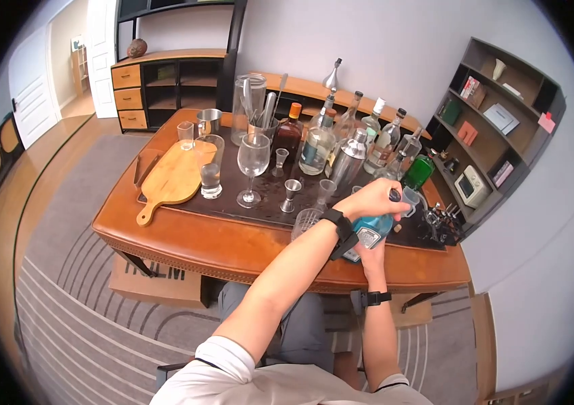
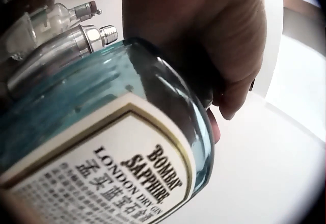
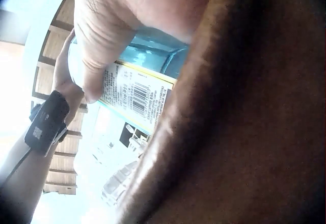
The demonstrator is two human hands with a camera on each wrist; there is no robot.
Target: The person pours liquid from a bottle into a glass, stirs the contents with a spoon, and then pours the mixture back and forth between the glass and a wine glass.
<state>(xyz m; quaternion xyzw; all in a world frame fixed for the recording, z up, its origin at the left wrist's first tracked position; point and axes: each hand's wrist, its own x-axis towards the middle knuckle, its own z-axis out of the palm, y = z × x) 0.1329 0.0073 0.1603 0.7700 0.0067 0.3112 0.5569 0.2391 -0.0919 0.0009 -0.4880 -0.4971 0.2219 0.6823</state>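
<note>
A blue gin bottle [image 1: 375,226] is tilted over the table's near right edge. Its white label [image 2: 147,168] reads Bombay Sapphire, London Dry Gin. My right hand [image 1: 371,258] grips the bottle's body from the near side, the thumb [image 3: 94,76] lying across it next to the barcode label. At the bottle's top, the fingers of my left hand [image 1: 376,194] hold the dark cap [image 1: 395,195]; the neck is mostly hidden behind that hand. Just beyond the left fingers shows a small clear cup [image 1: 410,200]. Beneath the left wrist stands a cut-glass mixing glass [image 1: 307,223].
Several liquor bottles [image 1: 315,152] and a steel shaker [image 1: 349,158] crowd the table's back half. A wine glass [image 1: 253,158], a steel jigger [image 1: 290,196], a tall glass [image 1: 211,177] and a wooden board [image 1: 173,174] are to the left. A green bottle [image 1: 419,172] stands right.
</note>
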